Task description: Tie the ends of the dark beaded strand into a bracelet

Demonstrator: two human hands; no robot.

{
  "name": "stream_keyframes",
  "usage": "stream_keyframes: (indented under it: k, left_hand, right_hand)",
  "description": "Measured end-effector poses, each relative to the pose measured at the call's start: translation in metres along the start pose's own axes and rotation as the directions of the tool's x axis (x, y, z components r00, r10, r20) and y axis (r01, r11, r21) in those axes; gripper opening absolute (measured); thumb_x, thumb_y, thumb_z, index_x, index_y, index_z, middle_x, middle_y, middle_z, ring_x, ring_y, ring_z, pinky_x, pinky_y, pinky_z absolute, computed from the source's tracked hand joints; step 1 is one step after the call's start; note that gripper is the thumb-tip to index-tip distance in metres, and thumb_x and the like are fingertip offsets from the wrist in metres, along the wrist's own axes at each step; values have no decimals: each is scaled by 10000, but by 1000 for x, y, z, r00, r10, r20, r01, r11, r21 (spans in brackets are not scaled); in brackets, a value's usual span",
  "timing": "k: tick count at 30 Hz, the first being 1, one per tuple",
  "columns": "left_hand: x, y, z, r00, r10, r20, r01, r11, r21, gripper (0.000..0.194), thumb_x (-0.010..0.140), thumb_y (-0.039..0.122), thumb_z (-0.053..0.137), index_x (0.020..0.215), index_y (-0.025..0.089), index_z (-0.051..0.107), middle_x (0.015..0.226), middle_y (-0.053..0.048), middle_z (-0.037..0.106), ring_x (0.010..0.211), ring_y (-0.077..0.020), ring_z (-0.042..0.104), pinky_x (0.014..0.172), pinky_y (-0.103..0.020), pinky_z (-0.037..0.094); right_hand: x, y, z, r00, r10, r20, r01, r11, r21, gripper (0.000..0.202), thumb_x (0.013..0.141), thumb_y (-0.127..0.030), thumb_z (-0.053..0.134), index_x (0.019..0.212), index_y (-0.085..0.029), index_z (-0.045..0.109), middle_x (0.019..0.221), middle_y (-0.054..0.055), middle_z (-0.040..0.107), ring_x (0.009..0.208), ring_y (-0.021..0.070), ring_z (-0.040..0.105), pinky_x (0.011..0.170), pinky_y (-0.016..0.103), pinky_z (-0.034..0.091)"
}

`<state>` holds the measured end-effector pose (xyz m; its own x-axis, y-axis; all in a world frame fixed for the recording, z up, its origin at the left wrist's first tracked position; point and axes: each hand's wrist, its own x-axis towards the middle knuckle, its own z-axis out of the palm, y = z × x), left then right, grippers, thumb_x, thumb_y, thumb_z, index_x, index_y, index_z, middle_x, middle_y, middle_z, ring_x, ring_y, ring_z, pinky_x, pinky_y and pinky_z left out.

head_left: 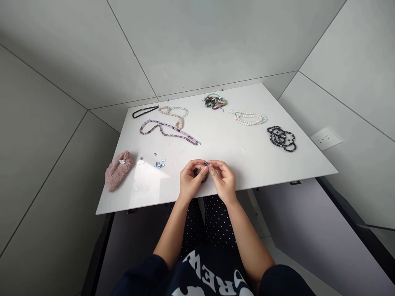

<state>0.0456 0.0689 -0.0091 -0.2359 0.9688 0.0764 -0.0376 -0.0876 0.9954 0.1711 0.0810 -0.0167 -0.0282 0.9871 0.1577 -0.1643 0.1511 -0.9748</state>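
Note:
Close together at the table's front edge, my left hand and my right hand pinch a dark beaded bracelet between thumbs and forefingers. Part of the bracelet hangs below the fingertips, behind my left thumb. The exact spot where the fingertips meet is too small to make out. Left of my hands lie several small blue-and-white scraps. A thin white strip rests on the table to the right.
On the white table lie a purple bead strand, a pink-and-clear strand, a black strand, a mixed bead pile, pale beads and dark bracelets. A fuzzy pink pouch sits left.

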Motion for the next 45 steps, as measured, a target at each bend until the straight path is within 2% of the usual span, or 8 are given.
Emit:
stream_keyframes:
  k: [5,13,20,25,28,34,40,45]
  left_hand:
    - [0,-3,-2,1000,15,11,-15,1000,18,254,816,347,774,1011,188,740,851,-45,736,819,-149,677,849,-300,537]
    - [-1,-3,-2,1000,14,20,-14,1000,12,198,815,349,775,942,198,763,904,-60,756,833,-162,680,819,-306,546]
    - [-2,-1,-2,1000,21,-10,-21,1000,12,166,815,334,776,864,182,734,818,-39,722,756,-134,642,736,-268,521]
    - [-2,-2,-2,999,5,-41,-5,1000,9,168,805,333,784,847,180,728,787,-32,714,733,-132,647,708,-264,521]
    - [-2,-3,-2,999,11,-46,-11,1000,5,158,797,324,791,842,184,732,776,-29,720,728,-131,654,705,-262,524]
    - [-2,-2,0,995,30,-93,-27,999,26,154,793,325,794,827,184,742,787,-39,748,720,-141,675,692,-270,542]
    - [-6,-1,3,982,123,-146,-95,978,186,129,819,325,771,862,204,759,828,-39,764,758,-162,697,694,-290,543]
    - [-9,-1,5,922,369,-120,-276,841,466,67,863,292,727,872,232,756,819,-20,763,746,-161,678,702,-310,524]
  right_hand:
    - [1,2,1,999,34,-1,-34,992,124,197,887,-331,703,1028,-254,588,911,17,682,901,168,671,879,329,529]
    - [3,3,0,998,47,42,-54,983,177,211,881,-313,708,1006,-259,547,917,7,663,900,160,661,886,330,522]
    - [1,4,-2,997,-1,71,-4,997,81,230,897,-331,683,1085,-265,568,924,18,664,898,170,660,865,334,541]
    - [-1,3,-1,990,-109,84,113,993,-35,139,944,-293,618,1076,-275,659,984,41,683,942,190,661,877,361,543]
    - [-1,0,-1,979,-166,121,179,978,-108,179,972,-267,568,1082,-283,707,1043,58,703,991,210,663,889,390,550]
    - [0,-1,0,978,-182,102,198,964,-175,224,974,-229,557,1127,-283,711,1056,63,710,1014,211,668,901,405,555]
    - [0,-1,2,982,-178,57,187,956,-226,205,970,-229,558,1088,-265,723,1020,68,707,980,209,675,870,395,564]
    - [0,0,4,983,-183,16,180,945,-272,164,964,-237,560,1011,-244,716,969,69,708,942,212,673,852,398,563]
